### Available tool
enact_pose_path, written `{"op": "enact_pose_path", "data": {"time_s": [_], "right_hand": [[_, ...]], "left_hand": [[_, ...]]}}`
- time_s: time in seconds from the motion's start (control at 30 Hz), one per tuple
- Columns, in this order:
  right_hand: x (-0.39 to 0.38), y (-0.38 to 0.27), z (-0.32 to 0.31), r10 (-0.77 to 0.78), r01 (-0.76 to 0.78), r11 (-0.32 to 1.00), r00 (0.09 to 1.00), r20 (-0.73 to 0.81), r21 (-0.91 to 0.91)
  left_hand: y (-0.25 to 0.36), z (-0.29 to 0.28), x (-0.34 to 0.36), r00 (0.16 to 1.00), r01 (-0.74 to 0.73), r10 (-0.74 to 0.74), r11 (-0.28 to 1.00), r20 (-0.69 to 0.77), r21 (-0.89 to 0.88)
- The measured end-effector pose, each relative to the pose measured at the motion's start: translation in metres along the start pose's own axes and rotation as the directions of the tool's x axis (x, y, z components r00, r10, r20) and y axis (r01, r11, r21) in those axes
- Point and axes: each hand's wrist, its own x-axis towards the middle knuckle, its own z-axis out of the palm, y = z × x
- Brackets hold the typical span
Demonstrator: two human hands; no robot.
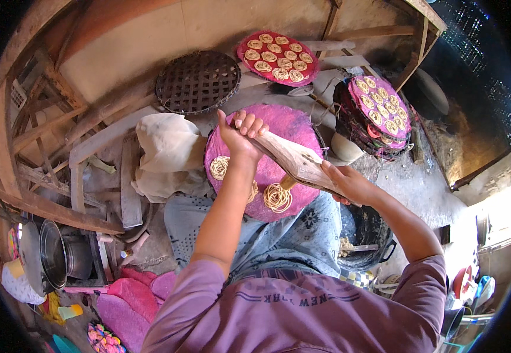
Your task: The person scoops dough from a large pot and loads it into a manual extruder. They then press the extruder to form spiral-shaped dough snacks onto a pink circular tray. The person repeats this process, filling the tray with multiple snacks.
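Observation:
Both my hands grip a long wooden press (288,154), held slantwise over a round pink cloth-covered tray (285,120) on my lap. My left hand (244,134) is closed round its far left end. At the lower right end, my right hand (345,181) wraps the wood, its fingers partly hidden underneath. A short tan cylinder (288,182) shows below the bar. Just under it lies a coil of pale dough strands (278,199) on the tray. Another dough coil (219,167) sits at the tray's left edge, and a third is mostly behind my left forearm.
Farther off are a red tray of dough coils (279,57), a stack of pink trays (385,109) bearing more coils, and a dark woven tray (198,81). A pale sack (167,141) stands left. A black basin (367,235) is by my right leg; pink cloths (126,306) lie lower left.

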Motion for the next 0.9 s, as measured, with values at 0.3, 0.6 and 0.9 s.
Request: {"op": "enact_pose_path", "data": {"time_s": [0.3, 0.6, 0.9], "right_hand": [[0.0, 0.026, -0.006, -0.076, 0.067, 0.989, 0.995, 0.071, 0.133], [-0.001, 0.028, -0.005, -0.129, 0.113, 0.966, 0.99, 0.057, 0.235], [0.005, 0.028, -0.004, -0.103, 0.095, 0.967, 0.995, 0.019, 0.234]], "left_hand": [[0.002, -0.031, -0.038, 0.92, 0.341, -0.149, -0.155, -0.363, 0.927], [-0.023, -0.037, -0.065, 0.803, 0.345, -0.318, -0.443, -0.505, 0.828], [-0.014, -0.058, -0.074, 0.894, 0.095, -0.325, -0.535, -0.309, 0.84]]}}
